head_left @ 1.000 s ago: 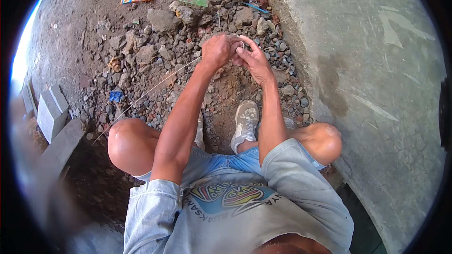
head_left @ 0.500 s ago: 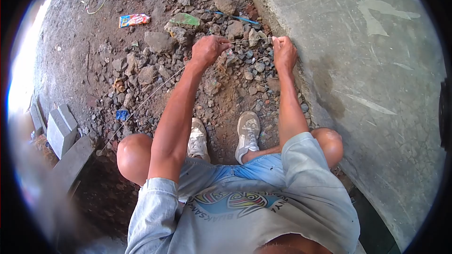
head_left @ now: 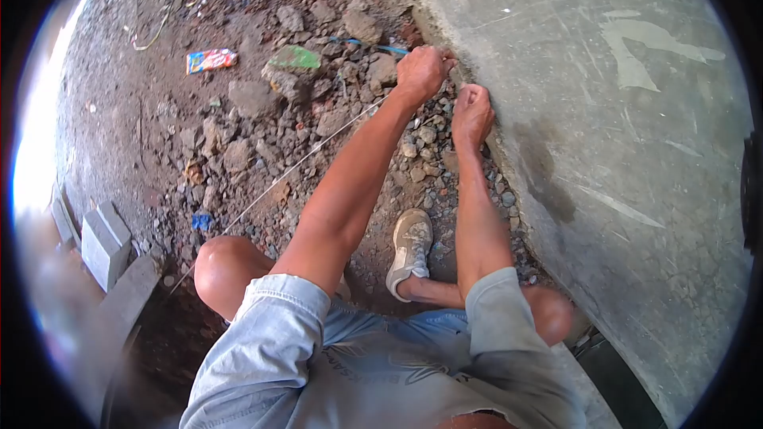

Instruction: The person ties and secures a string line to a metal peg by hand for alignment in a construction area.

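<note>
A thin pale string [head_left: 318, 147] runs taut from the lower left, over the rubble, up to my left hand [head_left: 423, 73]. My left hand is closed on it, beside the edge of the concrete slab. Just below and to the right, my right hand [head_left: 472, 117] is closed in a pinch close to the slab edge. The stretch of string between the two hands is too fine to make out now. Both hands are above loose stones, a small gap apart.
A concrete slab [head_left: 572, 56] borders the rubble [head_left: 238, 155] on the right. A green shard [head_left: 296, 56], a colourful wrapper [head_left: 211, 60] and a blue scrap [head_left: 200, 222] lie among the stones. Grey blocks [head_left: 106, 250] stand at the left.
My left hand has moved right and slightly up with the string, close to my right hand. My right hand is slightly lower, and the gap between the hands has shrunk.
</note>
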The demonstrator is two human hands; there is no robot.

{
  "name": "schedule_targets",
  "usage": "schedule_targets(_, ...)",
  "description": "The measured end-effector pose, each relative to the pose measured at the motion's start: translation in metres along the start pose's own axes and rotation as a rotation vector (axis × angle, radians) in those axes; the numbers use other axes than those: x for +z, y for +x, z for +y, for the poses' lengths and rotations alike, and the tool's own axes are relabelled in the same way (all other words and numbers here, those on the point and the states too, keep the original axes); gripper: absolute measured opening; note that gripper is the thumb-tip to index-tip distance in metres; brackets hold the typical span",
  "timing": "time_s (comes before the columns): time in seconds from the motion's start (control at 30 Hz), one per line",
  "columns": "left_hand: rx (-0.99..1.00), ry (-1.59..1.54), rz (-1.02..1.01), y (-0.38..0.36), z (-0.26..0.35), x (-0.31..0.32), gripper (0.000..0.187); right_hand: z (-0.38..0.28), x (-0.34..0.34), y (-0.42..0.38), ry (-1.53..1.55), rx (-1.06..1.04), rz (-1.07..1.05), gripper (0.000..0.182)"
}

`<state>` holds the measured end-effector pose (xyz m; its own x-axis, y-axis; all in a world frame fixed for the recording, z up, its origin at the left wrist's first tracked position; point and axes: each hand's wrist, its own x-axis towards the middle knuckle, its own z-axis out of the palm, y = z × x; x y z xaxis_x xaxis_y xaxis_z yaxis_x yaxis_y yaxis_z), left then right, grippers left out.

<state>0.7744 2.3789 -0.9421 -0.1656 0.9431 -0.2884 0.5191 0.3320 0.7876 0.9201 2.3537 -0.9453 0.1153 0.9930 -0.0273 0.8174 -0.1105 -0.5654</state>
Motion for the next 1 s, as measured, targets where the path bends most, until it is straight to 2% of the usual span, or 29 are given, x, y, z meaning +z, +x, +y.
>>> schedule_targets(0.2, 0.03, -0.064, 0.099, 0.014, -0.008, 0.025, 0.027, -0.002, 0.04, 0.011, 0.579, 0.366, 0.027, 0.023)
schedule_targets(0.3, 0.052, -0.173, 0.169, 0.014, -0.011, 0.035, 0.027, 0.0, 0.038, 0.02, 1.117, 0.774, -0.092, 0.019)
schedule_targets(0.33, 0.03, -0.192, 0.181, 0.012, -0.013, 0.039, 0.026, -0.005, 0.037, 0.021, 1.229, 0.806, -0.077, 0.018)
schedule_targets(0.4, 0.001, -0.232, 0.224, 0.017, -0.012, 0.041, 0.026, -0.009, 0.043, 0.028, 1.249, 0.83, -0.093, 0.019)
schedule_targets(0.5, -0.075, -0.308, 0.175, 0.018, -0.011, 0.043, 0.026, -0.003, 0.05, 0.027, 1.253, 0.859, -0.112, 0.019)
schedule_targets(0.77, -0.115, -0.276, 0.15, 0.017, -0.008, 0.043, 0.026, 0.011, 0.068, 0.045, 1.378, 0.989, -0.079, 0.015)
schedule_targets(0.97, -0.155, -0.33, 0.171, 0.021, -0.016, 0.051, 0.027, 0.005, 0.068, 0.043, 1.313, 0.921, -0.083, 0.012)
schedule_targets(1.0, -0.137, -0.324, 0.181, 0.021, -0.017, 0.056, 0.027, 0.002, 0.068, 0.041, 1.219, 0.894, -0.066, 0.013)
